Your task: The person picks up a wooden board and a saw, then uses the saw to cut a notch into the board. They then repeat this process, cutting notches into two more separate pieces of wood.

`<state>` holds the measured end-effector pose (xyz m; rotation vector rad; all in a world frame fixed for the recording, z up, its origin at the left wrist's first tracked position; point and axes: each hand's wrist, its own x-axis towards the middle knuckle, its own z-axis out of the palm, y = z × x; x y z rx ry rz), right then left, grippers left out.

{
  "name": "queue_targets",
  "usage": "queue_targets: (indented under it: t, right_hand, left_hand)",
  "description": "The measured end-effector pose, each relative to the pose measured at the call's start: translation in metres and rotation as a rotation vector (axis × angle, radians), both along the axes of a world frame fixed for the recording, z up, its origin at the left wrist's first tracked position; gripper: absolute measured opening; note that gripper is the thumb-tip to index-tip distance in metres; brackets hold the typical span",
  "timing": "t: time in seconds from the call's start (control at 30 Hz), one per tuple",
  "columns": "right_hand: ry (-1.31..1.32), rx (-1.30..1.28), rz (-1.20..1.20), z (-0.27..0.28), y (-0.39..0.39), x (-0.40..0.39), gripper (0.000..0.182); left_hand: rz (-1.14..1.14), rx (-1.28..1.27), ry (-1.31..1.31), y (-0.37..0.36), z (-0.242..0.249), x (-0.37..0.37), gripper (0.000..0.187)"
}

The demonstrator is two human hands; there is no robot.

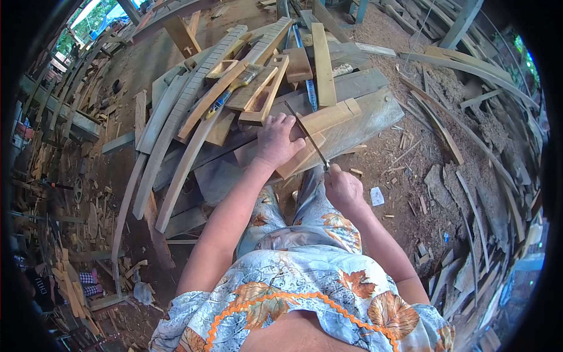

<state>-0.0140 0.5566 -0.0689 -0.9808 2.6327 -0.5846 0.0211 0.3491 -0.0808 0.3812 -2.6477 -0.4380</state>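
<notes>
My right hand (344, 189) is closed around the near end of a thin, dark saw (315, 146), whose handle is mostly hidden in my fist. The narrow blade slants up and left across a light wooden block (331, 117). My left hand (278, 141) grips the wood just left of the blade, with its fingers bent over it. Beneath them lies a wide, weathered plank (366, 120). Close beyond my left fingers is a wooden frame piece (271, 94) with a slot through it.
A paintbrush (237, 88) with a blue and yellow handle lies on the piled wood. A blue strip (309, 85) lies beside an upright-pointing pale board (323, 64). Long curved slats (187, 158) hang off the left side. Shavings and scraps cover the ground (404, 152) at right.
</notes>
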Motion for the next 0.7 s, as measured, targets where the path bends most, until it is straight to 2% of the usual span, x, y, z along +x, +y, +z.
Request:
queue_targets:
  t: [0.3,0.53,0.7]
  right_hand:
    - [0.002,-0.083,0.032,-0.004,-0.035,-0.016,0.017]
    - [0.022,0.023,0.018,-0.003,0.004,0.004,0.014]
    - [0.014,-0.072,0.012,-0.006,-0.033,-0.015,0.016]
  left_hand:
    - [0.011,-0.014,-0.015,0.002,0.002,0.0,0.053]
    - [0.012,-0.007,-0.021,0.002,0.001,0.0,0.053]
    - [0.012,-0.013,-0.015,0.002,0.0,-0.001,0.054]
